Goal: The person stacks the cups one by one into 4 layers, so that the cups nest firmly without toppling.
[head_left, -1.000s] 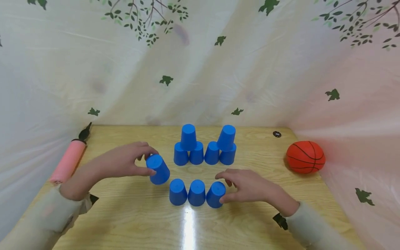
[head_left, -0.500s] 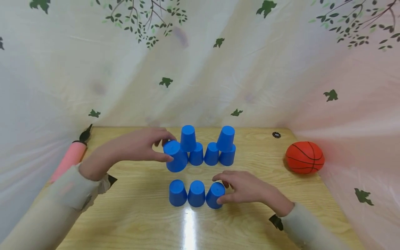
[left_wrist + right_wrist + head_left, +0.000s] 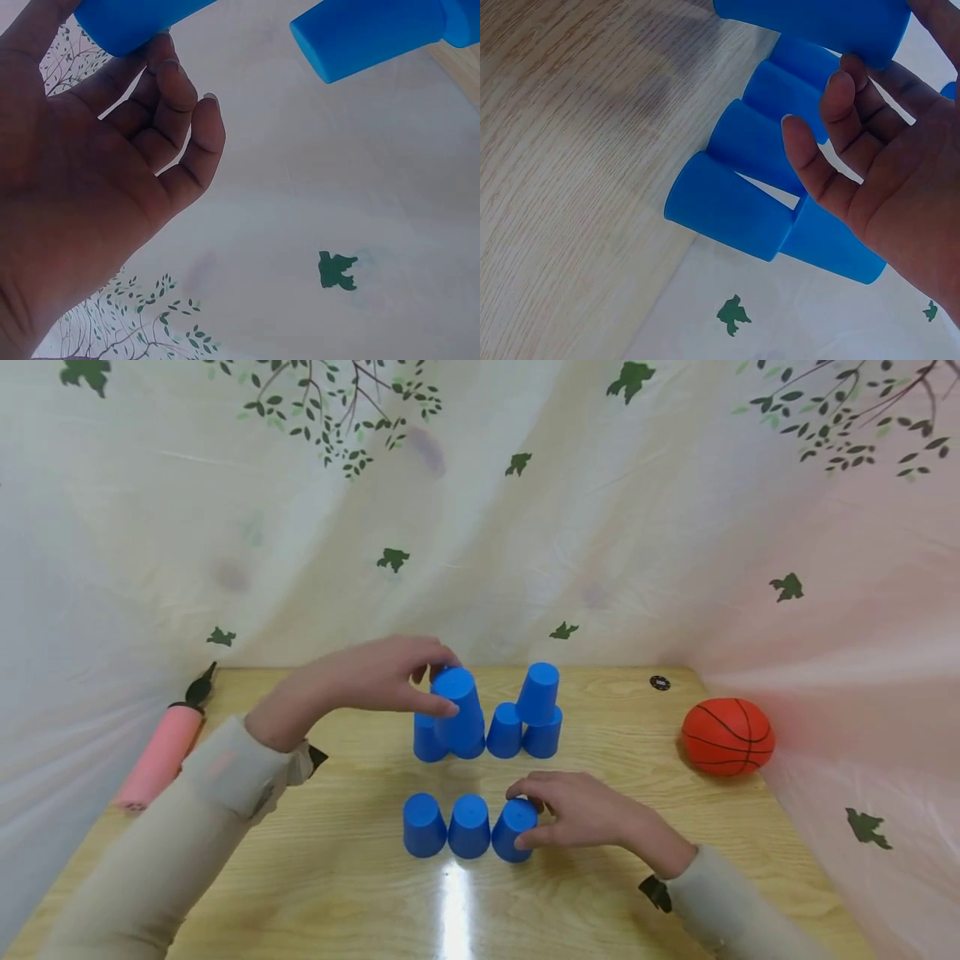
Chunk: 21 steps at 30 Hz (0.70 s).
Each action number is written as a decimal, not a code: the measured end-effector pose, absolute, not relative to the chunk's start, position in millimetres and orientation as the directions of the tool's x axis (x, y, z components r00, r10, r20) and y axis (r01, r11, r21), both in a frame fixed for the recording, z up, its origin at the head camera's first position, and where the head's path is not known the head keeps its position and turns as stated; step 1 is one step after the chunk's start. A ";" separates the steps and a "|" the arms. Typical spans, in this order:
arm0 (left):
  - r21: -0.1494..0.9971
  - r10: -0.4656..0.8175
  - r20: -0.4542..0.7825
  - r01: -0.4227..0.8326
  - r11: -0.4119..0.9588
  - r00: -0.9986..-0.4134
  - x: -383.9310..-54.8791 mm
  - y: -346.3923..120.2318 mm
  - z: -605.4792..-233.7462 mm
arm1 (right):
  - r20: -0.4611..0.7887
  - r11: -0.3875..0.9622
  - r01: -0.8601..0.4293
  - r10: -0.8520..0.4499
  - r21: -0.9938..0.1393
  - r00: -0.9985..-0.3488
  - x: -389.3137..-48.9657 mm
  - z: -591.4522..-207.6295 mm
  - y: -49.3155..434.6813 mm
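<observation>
My left hand (image 3: 382, 677) grips an upside-down blue plastic cup (image 3: 459, 706) between thumb and fingers. From the head view this cup overlaps the left back stack and hides its top cup; a base cup (image 3: 427, 739) shows at its left. On the right, another blue cup (image 3: 538, 693) rests across two base cups (image 3: 506, 731). Nearer me stands a row of upside-down cups: a left one (image 3: 423, 825), a middle one (image 3: 469, 827) and a right one (image 3: 513, 831). My right hand (image 3: 581, 814) holds that right cup (image 3: 817, 26) by its sides, thumb in front.
A red toy basketball (image 3: 727, 737) sits at the table's right edge, with a dark round chip (image 3: 660, 682) behind it. A pink hand pump (image 3: 161, 758) lies along the left edge. Leaf-patterned curtain (image 3: 465, 593) hangs behind the wooden table (image 3: 337, 877).
My left hand has carried its cup up, rightward and away from me, from left of the front row to the left back stack. The right hand keeps its place on the front right cup.
</observation>
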<state>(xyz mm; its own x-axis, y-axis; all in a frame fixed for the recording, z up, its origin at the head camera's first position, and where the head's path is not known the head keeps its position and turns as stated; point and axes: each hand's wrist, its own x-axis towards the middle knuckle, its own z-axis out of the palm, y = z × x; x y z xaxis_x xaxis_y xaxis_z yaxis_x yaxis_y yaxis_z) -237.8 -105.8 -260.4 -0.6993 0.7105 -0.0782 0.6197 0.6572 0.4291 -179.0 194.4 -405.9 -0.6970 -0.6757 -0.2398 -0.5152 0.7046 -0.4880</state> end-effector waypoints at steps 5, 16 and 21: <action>0.404 0.722 -0.078 0.641 0.653 -0.687 -248.7 -92.2 -257.1 | -0.243 0.707 -0.514 -0.674 -0.485 -0.698 -178.8 -404.8 193.3; 0.334 0.677 -0.123 0.612 0.717 -0.726 -264.0 -68.6 -259.3 | -0.252 0.714 -0.515 -0.671 -0.474 -0.697 -179.5 -405.0 192.2; 0.317 0.650 -0.139 0.588 0.744 -0.747 -270.1 -60.9 -262.4 | -0.250 0.715 -0.514 -0.669 -0.473 -0.700 -179.6 -406.5 193.2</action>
<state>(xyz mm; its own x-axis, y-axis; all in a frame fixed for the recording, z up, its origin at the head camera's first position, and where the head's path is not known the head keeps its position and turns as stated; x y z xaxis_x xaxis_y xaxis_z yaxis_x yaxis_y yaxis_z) -270.1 -60.9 -262.4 -0.7471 0.6500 -0.1391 0.5882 0.7439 0.3172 -179.6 193.2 -406.5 -0.7001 -0.6688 -0.2502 -0.5141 0.7153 -0.4734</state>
